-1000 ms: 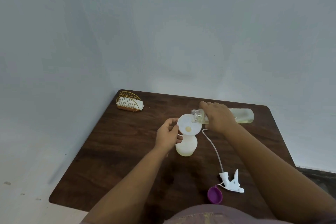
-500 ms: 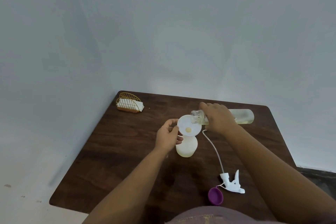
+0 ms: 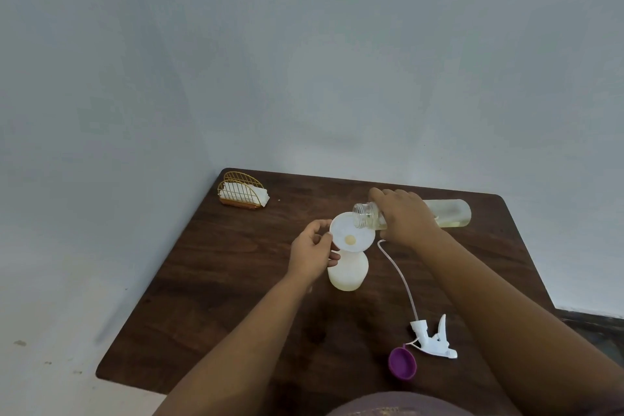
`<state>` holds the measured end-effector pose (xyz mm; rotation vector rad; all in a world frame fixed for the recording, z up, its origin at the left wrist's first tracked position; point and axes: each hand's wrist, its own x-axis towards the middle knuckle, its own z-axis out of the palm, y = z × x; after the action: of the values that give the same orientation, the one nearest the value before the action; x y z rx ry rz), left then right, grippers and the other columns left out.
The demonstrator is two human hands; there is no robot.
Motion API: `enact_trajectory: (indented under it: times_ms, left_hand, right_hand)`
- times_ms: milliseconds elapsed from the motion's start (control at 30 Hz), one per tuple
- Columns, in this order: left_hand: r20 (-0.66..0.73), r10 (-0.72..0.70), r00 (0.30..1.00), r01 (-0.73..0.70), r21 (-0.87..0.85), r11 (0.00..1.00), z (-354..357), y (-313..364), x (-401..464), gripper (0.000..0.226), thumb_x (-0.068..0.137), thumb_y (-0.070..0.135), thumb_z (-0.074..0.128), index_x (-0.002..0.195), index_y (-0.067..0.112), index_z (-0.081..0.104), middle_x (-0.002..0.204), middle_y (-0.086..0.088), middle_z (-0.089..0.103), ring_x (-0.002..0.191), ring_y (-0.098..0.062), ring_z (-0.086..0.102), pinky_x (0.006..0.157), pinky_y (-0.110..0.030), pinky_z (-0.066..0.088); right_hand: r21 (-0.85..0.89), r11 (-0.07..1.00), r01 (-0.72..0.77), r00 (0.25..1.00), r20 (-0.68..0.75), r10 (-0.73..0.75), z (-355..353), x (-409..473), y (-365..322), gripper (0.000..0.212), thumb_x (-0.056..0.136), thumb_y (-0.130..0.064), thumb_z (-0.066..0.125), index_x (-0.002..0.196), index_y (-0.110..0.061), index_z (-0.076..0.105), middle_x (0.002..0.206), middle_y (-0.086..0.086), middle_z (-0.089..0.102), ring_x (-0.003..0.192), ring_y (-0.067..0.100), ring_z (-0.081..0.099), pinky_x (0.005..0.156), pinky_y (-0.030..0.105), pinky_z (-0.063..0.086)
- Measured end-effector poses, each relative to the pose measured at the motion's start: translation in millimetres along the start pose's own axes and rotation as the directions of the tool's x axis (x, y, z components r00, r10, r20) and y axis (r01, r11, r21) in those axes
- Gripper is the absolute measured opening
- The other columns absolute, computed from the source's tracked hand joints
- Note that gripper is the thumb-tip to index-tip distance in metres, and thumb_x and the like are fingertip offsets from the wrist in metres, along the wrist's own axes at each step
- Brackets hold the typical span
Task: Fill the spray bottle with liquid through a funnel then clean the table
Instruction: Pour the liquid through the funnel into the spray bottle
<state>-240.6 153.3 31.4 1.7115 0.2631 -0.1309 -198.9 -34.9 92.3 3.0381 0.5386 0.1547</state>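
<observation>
A white funnel (image 3: 351,236) sits in the neck of a translucent white spray bottle (image 3: 348,273) standing mid-table. My left hand (image 3: 312,253) pinches the funnel's left rim and steadies it. My right hand (image 3: 403,216) grips a clear bottle (image 3: 449,213) of pale yellow liquid, tipped almost flat, its open mouth over the funnel's right edge. A small pool of yellow liquid shows at the funnel's centre. The white spray head (image 3: 434,339) with its long dip tube lies on the table to the right.
The dark wooden table (image 3: 219,297) stands against a pale wall. A gold wire holder with white napkins (image 3: 243,194) sits at the far left corner. A purple cap (image 3: 401,363) lies near the front edge beside the spray head.
Hardly anything has shifted; both hands hold their places and the clear bottle stays tipped over the funnel.
</observation>
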Motion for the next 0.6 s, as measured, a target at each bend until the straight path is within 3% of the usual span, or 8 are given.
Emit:
enact_trajectory:
  times_ms: [600]
  left_hand:
    - [0.104,-0.003,0.995,0.002,0.013,1.000,-7.4,3.7,4.1,0.023,0.099,0.012,0.049,0.114,0.026,0.058,0.087,-0.007,0.070,0.064,-0.015,0.068,0.065,-0.028,0.061]
  right_hand:
    - [0.001,0.997,-0.080,0.997,0.024,0.080,1.3,-2.1,-1.3,0.048,0.065,-0.025,0.075,0.103,-0.020,0.046,0.085,-0.003,0.058,0.074,0.019,0.053,0.067,0.031,0.042]
